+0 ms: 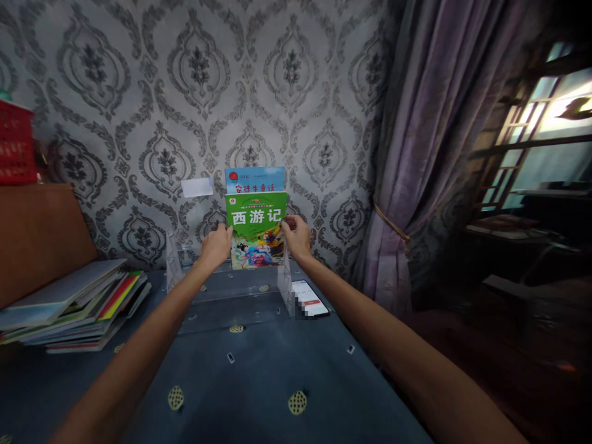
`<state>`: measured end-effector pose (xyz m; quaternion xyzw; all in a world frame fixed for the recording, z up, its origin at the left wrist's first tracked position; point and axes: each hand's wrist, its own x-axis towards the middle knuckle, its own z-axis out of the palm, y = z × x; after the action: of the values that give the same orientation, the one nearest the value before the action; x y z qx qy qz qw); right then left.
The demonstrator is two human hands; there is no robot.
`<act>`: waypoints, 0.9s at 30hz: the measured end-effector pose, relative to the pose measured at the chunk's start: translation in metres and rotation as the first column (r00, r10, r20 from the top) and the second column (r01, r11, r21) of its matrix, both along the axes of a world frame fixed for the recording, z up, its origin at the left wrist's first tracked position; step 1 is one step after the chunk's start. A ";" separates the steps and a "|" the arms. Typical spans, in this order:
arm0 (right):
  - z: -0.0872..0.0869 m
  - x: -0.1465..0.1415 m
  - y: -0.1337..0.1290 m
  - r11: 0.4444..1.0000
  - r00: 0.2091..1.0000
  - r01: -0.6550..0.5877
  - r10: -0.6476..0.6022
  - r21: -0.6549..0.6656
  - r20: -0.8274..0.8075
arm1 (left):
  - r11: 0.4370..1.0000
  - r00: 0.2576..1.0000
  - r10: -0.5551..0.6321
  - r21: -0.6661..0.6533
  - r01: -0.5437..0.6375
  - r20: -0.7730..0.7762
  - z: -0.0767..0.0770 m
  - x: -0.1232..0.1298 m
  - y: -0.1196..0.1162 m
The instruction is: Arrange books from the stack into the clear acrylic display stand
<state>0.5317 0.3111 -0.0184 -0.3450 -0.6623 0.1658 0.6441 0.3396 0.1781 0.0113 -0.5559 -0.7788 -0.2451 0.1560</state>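
A green picture book (257,229) with white Chinese characters stands upright between my two hands. My left hand (217,243) grips its left edge, and my right hand (298,235) pinches its right edge. Behind it rises the top of a blue book (254,178) with red characters. A clear plastic rack (285,287) is around and below the books, with its transparent side panels to the left and right. How far the green book's bottom edge sits inside the rack is hard to tell.
A phone (311,297) lies just right of the rack. At the left is a stack of books (74,308) beside a brown box (44,237) with a red basket (16,142) on it. The patterned wall is behind; a purple curtain (393,259) hangs right.
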 end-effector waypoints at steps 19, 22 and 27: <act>0.003 -0.002 0.013 0.998 0.998 -0.044 0.045 -0.033 0.042 | 0.999 0.999 -0.025 0.024 0.024 0.046 0.004 -0.002 0.003; 0.004 -0.002 0.015 0.998 0.998 -0.044 0.046 -0.045 0.042 | 0.999 0.998 -0.021 0.027 0.019 0.052 0.003 -0.002 0.004; 0.004 -0.001 0.016 0.997 0.998 -0.054 0.056 -0.058 0.040 | 0.999 0.998 -0.021 0.030 0.020 0.059 0.004 -0.004 0.006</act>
<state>0.5302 0.3273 -0.0148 -0.3481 -0.6799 0.1951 0.6152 0.3356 0.1846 0.0148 -0.5541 -0.7737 -0.2743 0.1384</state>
